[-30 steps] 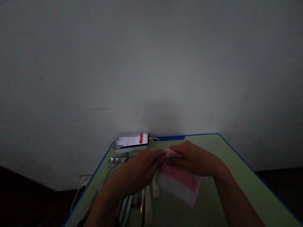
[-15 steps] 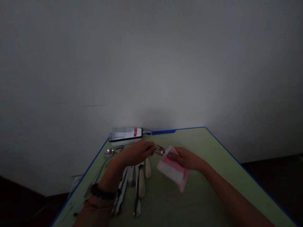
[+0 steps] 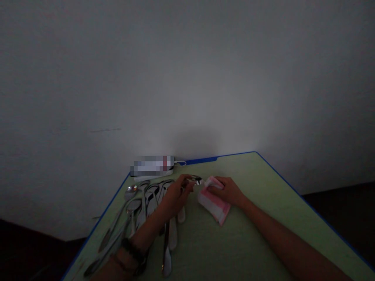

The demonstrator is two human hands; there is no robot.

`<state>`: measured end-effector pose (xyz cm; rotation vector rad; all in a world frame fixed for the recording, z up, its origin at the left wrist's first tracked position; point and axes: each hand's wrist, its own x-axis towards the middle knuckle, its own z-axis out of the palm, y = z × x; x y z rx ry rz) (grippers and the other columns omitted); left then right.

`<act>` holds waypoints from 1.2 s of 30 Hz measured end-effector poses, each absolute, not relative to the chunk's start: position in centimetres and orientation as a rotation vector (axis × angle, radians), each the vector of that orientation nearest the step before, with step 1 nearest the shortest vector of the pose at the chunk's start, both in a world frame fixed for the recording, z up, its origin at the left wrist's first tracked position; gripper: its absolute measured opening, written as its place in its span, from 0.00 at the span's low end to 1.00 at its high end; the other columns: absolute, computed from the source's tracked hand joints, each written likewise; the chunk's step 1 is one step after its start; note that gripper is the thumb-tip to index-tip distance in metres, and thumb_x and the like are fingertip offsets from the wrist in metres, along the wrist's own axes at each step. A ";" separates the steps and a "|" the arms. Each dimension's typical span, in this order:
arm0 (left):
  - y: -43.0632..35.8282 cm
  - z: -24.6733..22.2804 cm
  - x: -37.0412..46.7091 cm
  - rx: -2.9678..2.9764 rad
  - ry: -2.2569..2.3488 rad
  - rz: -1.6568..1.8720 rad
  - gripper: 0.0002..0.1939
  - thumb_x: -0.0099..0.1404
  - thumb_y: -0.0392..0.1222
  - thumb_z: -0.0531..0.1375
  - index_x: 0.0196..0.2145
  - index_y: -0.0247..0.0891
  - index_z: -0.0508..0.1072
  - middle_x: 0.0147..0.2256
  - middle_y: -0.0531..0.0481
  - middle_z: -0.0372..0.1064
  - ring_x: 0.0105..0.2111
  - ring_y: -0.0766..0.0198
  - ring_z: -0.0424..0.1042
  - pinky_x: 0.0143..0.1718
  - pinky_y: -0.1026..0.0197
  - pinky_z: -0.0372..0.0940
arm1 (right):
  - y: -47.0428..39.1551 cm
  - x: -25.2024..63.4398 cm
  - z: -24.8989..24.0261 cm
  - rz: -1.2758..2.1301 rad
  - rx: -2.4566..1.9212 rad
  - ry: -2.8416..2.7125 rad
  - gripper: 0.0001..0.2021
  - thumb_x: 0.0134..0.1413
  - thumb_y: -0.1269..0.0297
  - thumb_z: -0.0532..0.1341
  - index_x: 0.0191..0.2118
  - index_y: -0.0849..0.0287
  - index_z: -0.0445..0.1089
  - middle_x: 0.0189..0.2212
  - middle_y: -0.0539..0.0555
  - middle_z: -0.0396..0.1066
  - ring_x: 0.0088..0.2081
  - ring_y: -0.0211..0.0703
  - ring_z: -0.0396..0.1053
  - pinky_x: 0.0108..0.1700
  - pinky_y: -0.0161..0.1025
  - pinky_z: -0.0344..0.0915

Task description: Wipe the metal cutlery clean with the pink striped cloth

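My left hand [image 3: 179, 195] is closed on the tined end of a metal fork [image 3: 199, 180], above the table. Facing it, my right hand [image 3: 230, 191] grips a pink and white cloth [image 3: 215, 207], which covers the fork's other end. Below and around my left forearm lies a spread of cutlery. It includes a shiny spoon [image 3: 131, 191] at the far left and a knife [image 3: 166, 259] nearer me. Pale handles [image 3: 173, 236] stick out beside the knife. My left arm hides part of the pile.
A phone [image 3: 152, 166] with a white cable [image 3: 180, 163] rests at the table's back left corner. The light green table [image 3: 252, 242] has a blue edge and stands against a grey wall [image 3: 193, 78].
My left hand has turned on the fork, fingers now more over its tines. The cloth and my right hand have shifted slightly up. More spoons show left of my forearm.
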<state>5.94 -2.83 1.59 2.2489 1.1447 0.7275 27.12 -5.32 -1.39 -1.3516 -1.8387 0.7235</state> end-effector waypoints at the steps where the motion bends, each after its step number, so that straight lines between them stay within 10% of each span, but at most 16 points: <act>1: -2.6 1.3 6.2 2.231 1.144 0.735 0.15 0.66 0.46 0.46 0.46 0.37 0.61 0.32 0.48 0.71 0.32 0.63 0.70 0.34 0.61 0.63 | -5.1 27.1 -1.4 0.718 -1.351 -1.859 0.13 0.48 0.56 0.58 0.29 0.64 0.69 0.23 0.49 0.67 0.25 0.35 0.60 0.27 0.31 0.55; 18: -1.8 -0.4 6.5 2.045 1.105 0.692 0.11 0.65 0.46 0.47 0.39 0.39 0.64 0.26 0.53 0.68 0.25 0.65 0.69 0.29 0.64 0.62 | -5.4 26.0 -1.3 0.524 -1.433 -2.172 0.17 0.53 0.50 0.53 0.30 0.59 0.66 0.26 0.52 0.69 0.28 0.37 0.65 0.32 0.33 0.53; 36: -2.1 -0.4 6.2 1.816 1.064 0.946 0.11 0.66 0.46 0.47 0.41 0.39 0.63 0.22 0.57 0.61 0.21 0.69 0.63 0.23 0.68 0.57 | -4.8 27.0 -0.9 1.241 -1.259 -1.855 0.20 0.51 0.48 0.53 0.31 0.63 0.66 0.23 0.49 0.64 0.24 0.34 0.60 0.25 0.31 0.55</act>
